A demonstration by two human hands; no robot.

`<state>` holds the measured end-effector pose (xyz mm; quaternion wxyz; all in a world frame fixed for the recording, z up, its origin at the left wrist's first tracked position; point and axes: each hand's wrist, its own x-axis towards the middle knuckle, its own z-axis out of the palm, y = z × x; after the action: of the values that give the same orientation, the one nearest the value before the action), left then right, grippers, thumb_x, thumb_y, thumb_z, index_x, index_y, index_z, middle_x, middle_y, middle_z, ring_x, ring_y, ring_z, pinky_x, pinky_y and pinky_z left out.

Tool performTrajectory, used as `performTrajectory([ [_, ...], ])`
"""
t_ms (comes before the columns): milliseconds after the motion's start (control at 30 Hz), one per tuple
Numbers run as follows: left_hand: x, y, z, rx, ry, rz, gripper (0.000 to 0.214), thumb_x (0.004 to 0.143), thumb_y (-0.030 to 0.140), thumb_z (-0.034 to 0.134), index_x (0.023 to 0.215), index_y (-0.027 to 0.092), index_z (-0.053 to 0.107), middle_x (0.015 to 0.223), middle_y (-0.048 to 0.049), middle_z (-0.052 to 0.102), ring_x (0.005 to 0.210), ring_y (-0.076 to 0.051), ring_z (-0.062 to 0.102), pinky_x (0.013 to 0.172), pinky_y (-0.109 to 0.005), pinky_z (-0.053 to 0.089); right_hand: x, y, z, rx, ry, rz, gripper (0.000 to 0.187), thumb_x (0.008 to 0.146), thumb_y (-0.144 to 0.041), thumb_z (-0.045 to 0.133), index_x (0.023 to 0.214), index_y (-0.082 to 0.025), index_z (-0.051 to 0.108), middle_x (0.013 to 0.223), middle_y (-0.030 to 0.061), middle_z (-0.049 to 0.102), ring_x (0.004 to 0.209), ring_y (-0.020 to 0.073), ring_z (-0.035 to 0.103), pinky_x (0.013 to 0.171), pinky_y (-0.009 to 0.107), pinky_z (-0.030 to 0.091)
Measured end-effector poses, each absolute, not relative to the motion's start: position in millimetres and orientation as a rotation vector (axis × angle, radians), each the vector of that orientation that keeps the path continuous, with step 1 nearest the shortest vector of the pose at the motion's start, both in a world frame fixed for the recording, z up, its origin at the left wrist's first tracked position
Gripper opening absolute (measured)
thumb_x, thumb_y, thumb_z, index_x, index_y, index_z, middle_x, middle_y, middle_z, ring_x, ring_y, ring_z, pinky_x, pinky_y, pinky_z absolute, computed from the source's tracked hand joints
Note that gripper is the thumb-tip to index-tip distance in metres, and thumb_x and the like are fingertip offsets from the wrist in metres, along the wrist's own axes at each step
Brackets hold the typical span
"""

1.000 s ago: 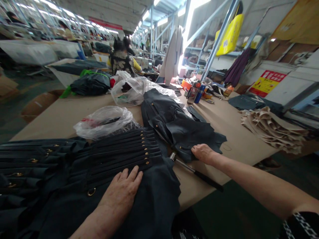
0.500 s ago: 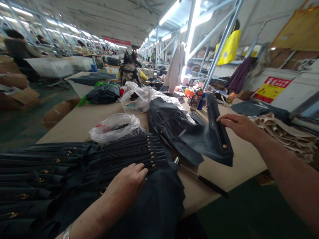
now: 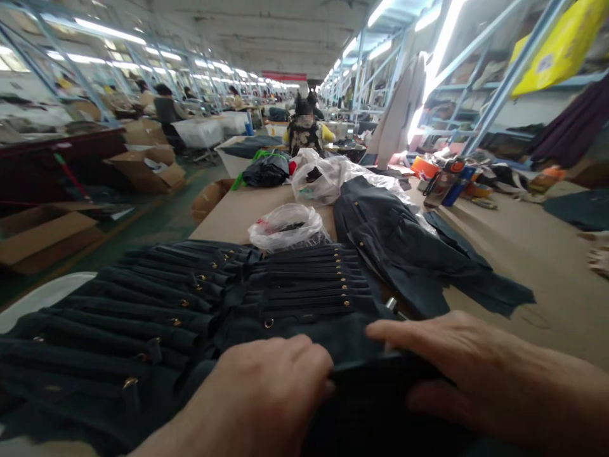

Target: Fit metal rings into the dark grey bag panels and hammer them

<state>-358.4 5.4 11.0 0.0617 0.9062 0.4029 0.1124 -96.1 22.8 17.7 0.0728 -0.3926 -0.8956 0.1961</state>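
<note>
Low in the head view, a dark fabric piece point(image 3: 375, 406) hangs in shadow between my two hands. My left hand point(image 3: 271, 387) is closed on its upper edge. From the other side, my right hand point(image 3: 480, 368) grips the piece with its thumb underneath; its fingertips are slightly blurred. Just beyond lies an overlapped pile of dark panels point(image 3: 309, 279) with small gold fittings. A second row of dark panels point(image 3: 124, 317) with gold clasps spreads to the left. Farther right are loose dark pieces point(image 3: 404, 241). A tool's metal head point(image 3: 391, 303) shows beside my right hand, its handle hidden.
Clear plastic bags point(image 3: 290, 228) lie on the brown tabletop point(image 3: 228, 209) behind the panels. Bottles point(image 3: 442, 184) stand at the back right, near a metal rack point(image 3: 514, 76). Cardboard boxes point(image 3: 47, 235) sit on the floor at left. A person point(image 3: 307, 130) sits beyond the table.
My right hand has carried a dark zippered piece from the right side to the middle, close to my left hand. The view has turned left, and my left hand now grips the fabric edge.
</note>
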Motion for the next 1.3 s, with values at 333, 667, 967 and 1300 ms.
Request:
performTrajectory([
  [333, -388.1, 83.6, -78.1, 2.404, 1.604, -0.269, 0.028, 0.090, 0.033, 0.036, 0.082, 0.019, 0.059, 0.078, -0.0061, 0.067, 0.074, -0.022, 0.064, 0.066, -0.032, 0.045, -123.6, 94.5, -114.1, -1.536, -2.591, 0.712, 0.029, 0.089, -0.034, 0.044, 0.069, -0.018, 0.057, 0.073, 0.0014, 0.059, 0.070, 0.0131, 0.054, 0.064, 0.024, 0.036],
  [667, -356.8, 87.2, -99.7, 2.713, 1.736, -0.218, 0.027, 0.085, 0.011, 0.038, 0.094, 0.012, 0.063, 0.093, -0.0144, 0.063, 0.089, -0.028, 0.059, 0.077, -0.044, 0.043, -132.3, 121.1, -135.5, -1.674, -2.771, 0.409, 0.031, 0.089, -0.036, 0.041, 0.077, -0.018, 0.064, 0.084, 0.0069, 0.065, 0.080, 0.0189, 0.061, 0.069, 0.027, 0.040],
  [967, -332.3, 56.3, -142.2, 2.716, 1.278, -0.215, 0.044, 0.084, 0.014, 0.043, 0.127, 0.019, 0.048, 0.134, -0.0146, 0.046, 0.117, -0.034, 0.046, 0.091, -0.049, 0.041, -102.4, 171.0, -118.4, -1.679, -2.741, 0.164, 0.028, 0.093, -0.035, 0.038, 0.093, -0.022, 0.063, 0.091, 0.0033, 0.066, 0.080, 0.0142, 0.059, 0.068, 0.023, 0.038],
  [1300, -333.0, 58.1, -138.7, 2.649, 1.310, -0.197, 0.044, 0.084, 0.013, 0.040, 0.126, 0.020, 0.050, 0.135, -0.0132, 0.046, 0.119, -0.035, 0.045, 0.094, -0.050, 0.040, -76.6, 255.0, -116.5, -1.269, -3.172, -0.195, 0.019, 0.084, -0.015, 0.048, 0.087, -0.017, 0.067, 0.110, 0.0102, 0.060, 0.112, 0.0245, 0.041, 0.091, 0.035, 0.033],
])
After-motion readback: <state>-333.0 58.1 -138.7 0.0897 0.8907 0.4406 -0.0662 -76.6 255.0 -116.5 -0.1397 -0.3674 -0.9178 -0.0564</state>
